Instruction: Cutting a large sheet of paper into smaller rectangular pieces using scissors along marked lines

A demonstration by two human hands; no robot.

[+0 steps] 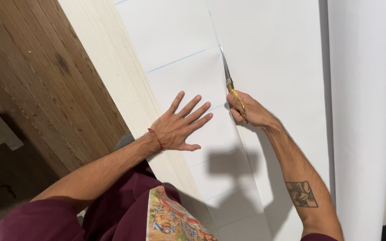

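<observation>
Now white paper sheet [264, 53] with blue lines, left hand [177, 127] fingers spread flat, right hand [249, 111] gripping gold-handled scissors [229, 78]

Bright, even light from about ten o'clock washes the white sheet [273, 53] nearly featureless. Soft-edged shadows of the hands fall toward five o'clock. The wooden floor [32, 80] at nine o'clock is dimmer. Focus is sharp; straight edges bow slightly outward.

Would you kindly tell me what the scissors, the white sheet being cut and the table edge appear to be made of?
Scissors: metal, grey shiny blades, gold-toned handles.
White sheet: probably matte paper, thin, flat, with faint blue ruled lines.
Table edge: seemingly pale wood, fine lengthwise grain, unglossy.
</observation>
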